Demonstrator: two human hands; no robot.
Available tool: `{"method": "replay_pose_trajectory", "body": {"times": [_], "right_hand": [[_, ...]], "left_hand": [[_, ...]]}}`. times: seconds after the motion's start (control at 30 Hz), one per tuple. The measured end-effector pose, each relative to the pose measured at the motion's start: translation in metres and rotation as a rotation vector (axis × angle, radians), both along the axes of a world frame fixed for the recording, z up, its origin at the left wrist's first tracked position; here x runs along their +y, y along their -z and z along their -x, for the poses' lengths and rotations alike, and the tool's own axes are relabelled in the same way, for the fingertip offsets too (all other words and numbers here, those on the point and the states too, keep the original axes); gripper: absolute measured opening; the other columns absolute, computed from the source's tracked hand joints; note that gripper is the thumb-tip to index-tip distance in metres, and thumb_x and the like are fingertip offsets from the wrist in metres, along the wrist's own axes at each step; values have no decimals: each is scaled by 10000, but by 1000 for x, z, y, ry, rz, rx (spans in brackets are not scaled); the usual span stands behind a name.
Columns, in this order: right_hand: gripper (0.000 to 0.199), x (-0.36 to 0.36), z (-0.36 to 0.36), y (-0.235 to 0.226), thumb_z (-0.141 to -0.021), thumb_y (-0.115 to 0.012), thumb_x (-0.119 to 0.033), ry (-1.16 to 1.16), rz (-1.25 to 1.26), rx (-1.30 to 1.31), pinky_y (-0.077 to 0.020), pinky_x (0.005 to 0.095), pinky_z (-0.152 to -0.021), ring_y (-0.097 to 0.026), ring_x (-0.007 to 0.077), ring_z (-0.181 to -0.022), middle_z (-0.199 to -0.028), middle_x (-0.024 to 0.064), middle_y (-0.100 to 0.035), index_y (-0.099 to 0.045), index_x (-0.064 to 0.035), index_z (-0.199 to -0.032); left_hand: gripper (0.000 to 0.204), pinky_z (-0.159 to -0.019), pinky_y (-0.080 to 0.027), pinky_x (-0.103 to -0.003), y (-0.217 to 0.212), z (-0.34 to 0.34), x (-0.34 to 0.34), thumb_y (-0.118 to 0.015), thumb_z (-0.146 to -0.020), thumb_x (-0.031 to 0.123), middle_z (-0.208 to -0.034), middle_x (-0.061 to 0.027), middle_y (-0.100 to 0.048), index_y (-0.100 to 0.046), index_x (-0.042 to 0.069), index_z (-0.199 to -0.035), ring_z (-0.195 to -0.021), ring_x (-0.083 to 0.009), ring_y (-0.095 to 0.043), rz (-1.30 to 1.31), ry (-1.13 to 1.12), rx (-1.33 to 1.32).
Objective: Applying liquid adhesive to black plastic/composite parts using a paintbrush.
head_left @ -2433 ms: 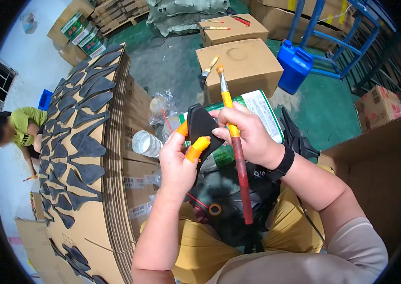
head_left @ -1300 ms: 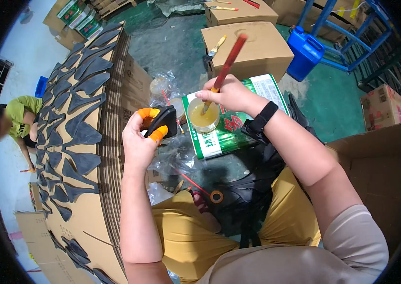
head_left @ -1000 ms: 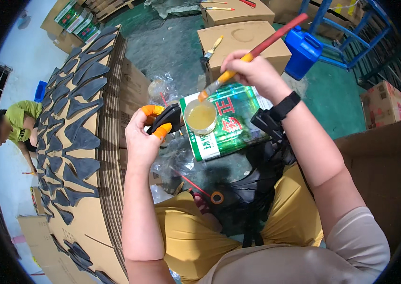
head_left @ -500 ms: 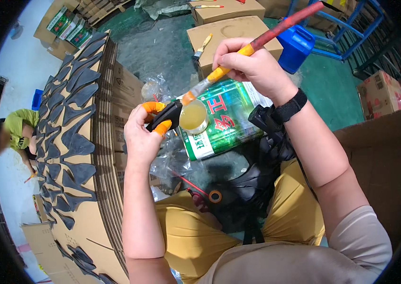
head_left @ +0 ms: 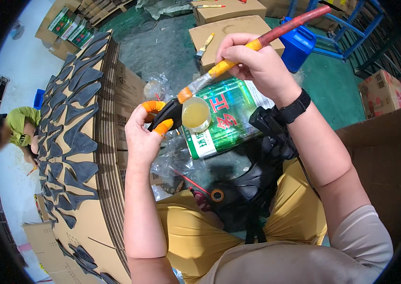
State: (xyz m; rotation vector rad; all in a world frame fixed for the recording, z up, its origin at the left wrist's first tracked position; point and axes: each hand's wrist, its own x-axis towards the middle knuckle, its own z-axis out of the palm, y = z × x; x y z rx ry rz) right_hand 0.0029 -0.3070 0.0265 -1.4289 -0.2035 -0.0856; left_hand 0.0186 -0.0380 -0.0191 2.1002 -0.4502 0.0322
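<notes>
My left hand (head_left: pixel 144 130), with orange covers on its fingertips, pinches a small black sheet piece (head_left: pixel 171 115). In my right hand (head_left: pixel 259 66) is a long brush (head_left: pixel 222 67) with a red and yellow handle, slanting down to the left. Its bristles touch the upper edge of the black piece. Just right of that piece, a cup of yellowish liquid (head_left: pixel 195 116) stands on a green tin (head_left: pixel 231 130) lying in front of me. The underside of the black piece is hidden.
At left, stacked cardboard sheets (head_left: pixel 111 156) carry rows of black cut pieces (head_left: pixel 81 144). Beyond them crouches a person in a green shirt (head_left: pixel 22 124). Ahead are a cardboard box with a brush on it (head_left: pixel 238 33) and a blue jerrycan (head_left: pixel 297 45). A tape roll (head_left: pixel 217 195) lies by my legs.
The brush tip has shifted slightly left and up along the edge of the black piece. My left hand keeps its hold, with the piece tilted a little differently.
</notes>
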Motion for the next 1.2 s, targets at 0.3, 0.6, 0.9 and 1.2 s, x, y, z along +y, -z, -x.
{"method": "replay_pose_trajectory", "body": {"times": [0.3, 0.6, 0.9, 1.2], "right_hand": [[165, 3, -9, 17, -844, -555, -189, 25, -90, 38, -298, 163, -448, -425, 13, -528, -647, -37, -523, -604, -61, -753], [239, 39, -24, 94, -791, -667, -254, -36, 665, -7, -461, 329, -635, -577, 200, -673, -699, 99, -600, -630, -18, -805], [198, 10, -21, 23, -825, -573, -217, 88, 121, 86, -358, 196, -464, -466, 46, -519, -690, 13, -591, -650, -42, -776], [206, 20, -3, -6, -881, -562, -231, 41, -136, -51, -353, 153, -453, -505, 14, -559, -739, -2, -610, -633, -45, -828]], "left_hand": [[371, -773, -467, -222, -5, 4, 3, -679, -701, -91, -948, -40, -631, -599, 18, -1047, -859, -108, -583, 451, -7, 285], [432, -865, -461, -250, -1, 1, 25, -591, -752, -120, -1053, -58, -613, -528, -3, -1163, -956, -136, -586, 633, 3, 342], [424, -719, -449, -175, -6, 10, 21, -576, -764, -28, -990, -25, -605, -528, 19, -1182, -830, -79, -574, 649, 33, 412], [419, -880, -439, -255, -2, 7, 5, -601, -735, -73, -1024, -68, -631, -541, 10, -1142, -963, -137, -587, 699, 73, 452]]}}
